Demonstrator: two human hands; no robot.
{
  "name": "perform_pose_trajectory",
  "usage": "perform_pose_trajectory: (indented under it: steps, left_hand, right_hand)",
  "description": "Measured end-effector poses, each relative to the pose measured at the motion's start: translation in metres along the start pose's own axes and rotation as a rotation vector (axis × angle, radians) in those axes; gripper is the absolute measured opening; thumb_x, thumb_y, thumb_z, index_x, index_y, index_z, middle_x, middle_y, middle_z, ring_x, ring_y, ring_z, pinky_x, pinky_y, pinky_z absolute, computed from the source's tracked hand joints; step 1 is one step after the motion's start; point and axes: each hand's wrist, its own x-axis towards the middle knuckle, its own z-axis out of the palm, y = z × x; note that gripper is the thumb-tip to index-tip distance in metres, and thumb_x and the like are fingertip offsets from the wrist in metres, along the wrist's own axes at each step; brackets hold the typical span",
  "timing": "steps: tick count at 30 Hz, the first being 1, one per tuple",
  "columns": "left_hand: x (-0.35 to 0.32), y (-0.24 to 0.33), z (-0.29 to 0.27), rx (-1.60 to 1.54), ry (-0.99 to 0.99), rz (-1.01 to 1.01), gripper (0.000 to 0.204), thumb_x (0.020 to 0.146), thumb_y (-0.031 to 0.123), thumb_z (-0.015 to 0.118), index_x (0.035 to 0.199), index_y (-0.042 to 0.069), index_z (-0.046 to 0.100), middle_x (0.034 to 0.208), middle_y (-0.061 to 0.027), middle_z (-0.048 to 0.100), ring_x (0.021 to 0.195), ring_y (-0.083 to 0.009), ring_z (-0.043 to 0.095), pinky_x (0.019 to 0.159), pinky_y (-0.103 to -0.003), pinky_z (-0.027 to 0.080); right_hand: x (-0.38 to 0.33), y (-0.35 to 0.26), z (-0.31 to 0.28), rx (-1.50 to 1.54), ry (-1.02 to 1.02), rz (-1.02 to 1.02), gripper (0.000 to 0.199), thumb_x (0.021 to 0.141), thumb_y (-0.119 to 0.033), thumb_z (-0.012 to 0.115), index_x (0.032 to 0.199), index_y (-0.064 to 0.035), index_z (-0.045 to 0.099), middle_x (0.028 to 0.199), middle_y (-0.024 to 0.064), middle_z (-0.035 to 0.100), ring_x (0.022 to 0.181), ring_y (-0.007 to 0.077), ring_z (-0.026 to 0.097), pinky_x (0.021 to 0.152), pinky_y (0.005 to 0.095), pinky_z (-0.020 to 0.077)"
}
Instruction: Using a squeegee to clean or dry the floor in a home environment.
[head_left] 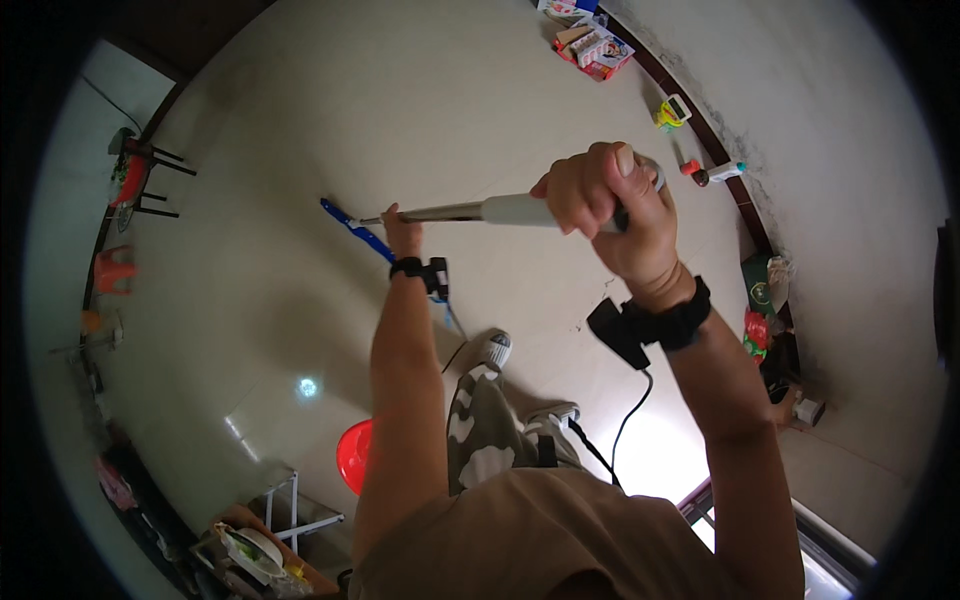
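Observation:
A mop with a long metal pole (445, 212) stretches across the middle of the view. Its thick pale grip (515, 209) ends under my right hand (615, 205), whose fingers are wrapped round the top. Lower down, my left hand (404, 236) is closed around the metal pole. The narrow blue mop head (345, 217) lies on the floor just left of that hand, and my left hand and wrist hide its near end. Each wrist wears a black strap with a small device and a cable.
Glossy pale tiles (270, 130) cover the floor. A red round stool seat (355, 455) stands by my left forearm. Boxes (595, 48), a yellow container (671, 112) and a white bottle (725, 172) line the right wall. Along the left are a dark-legged stool (160, 165) and an orange stool (113, 270).

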Motion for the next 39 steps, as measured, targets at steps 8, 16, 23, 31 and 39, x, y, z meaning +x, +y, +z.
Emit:
perform_pose_trajectory:
  steps: [8, 16, 23, 31, 39]
  left_hand:
    - [0.033, 0.045, 0.077, 0.087, -0.291, 0.275, 0.038, 0.071, 0.021, 0.062, 0.104, 0.004, 0.052, 0.110, -0.0198, 0.051, 0.110, -0.0341, 0.044, 0.091, -0.040, 0.040]
    - [-0.097, 0.172, 0.181, 0.332, -0.619, 0.605, 0.021, 0.076, 0.016, 0.054, 0.093, 0.005, 0.055, 0.100, -0.0159, 0.053, 0.096, -0.0318, 0.052, 0.076, -0.040, 0.048]
    - [-0.306, 0.243, 0.179, 0.231, -0.905, 0.903, 0.018, 0.075, 0.020, 0.052, 0.086, 0.007, 0.058, 0.091, -0.0129, 0.057, 0.096, -0.0290, 0.051, 0.081, -0.041, 0.040]
    - [-0.549, 0.244, 0.095, -0.094, -1.466, 0.980, 0.022, 0.075, 0.029, 0.057, 0.074, 0.007, 0.059, 0.077, -0.0124, 0.058, 0.080, -0.0291, 0.056, 0.071, -0.039, 0.045]
    - [-0.627, 0.227, 0.070, -0.074, -1.550, 1.029, 0.010, 0.072, 0.011, 0.049, 0.074, 0.007, 0.058, 0.079, -0.0108, 0.059, 0.083, -0.0281, 0.055, 0.072, -0.039, 0.045]
  right_hand:
    - [-0.020, -0.006, -0.037, -0.027, 0.380, -0.105, 0.035, 0.092, -0.029, 0.038, 0.064, -0.0084, 0.034, 0.049, 0.0021, 0.032, 0.048, 0.0137, 0.034, 0.057, 0.0312, 0.0344]
    - [-0.144, -0.078, -0.099, -0.225, 0.925, -0.192, 0.034, 0.094, -0.025, 0.031, 0.063, -0.0119, 0.028, 0.052, -0.0003, 0.026, 0.049, 0.0128, 0.030, 0.061, 0.0314, 0.0366]
    - [-0.319, -0.171, -0.105, -0.346, 1.282, -0.207, 0.037, 0.094, -0.027, 0.035, 0.062, -0.0125, 0.025, 0.057, -0.0015, 0.020, 0.053, 0.0125, 0.025, 0.067, 0.0310, 0.0379]
    - [-0.479, -0.277, -0.028, -0.662, 1.839, -0.240, 0.037, 0.094, -0.028, 0.032, 0.060, -0.0142, 0.024, 0.055, -0.0018, 0.018, 0.050, 0.0104, 0.024, 0.056, 0.0266, 0.0296]
    - [-0.597, -0.287, 0.003, -0.492, 1.529, -0.429, 0.036, 0.093, -0.028, 0.030, 0.060, -0.0147, 0.025, 0.055, -0.0013, 0.019, 0.056, 0.0126, 0.023, 0.056, 0.0301, 0.0272]
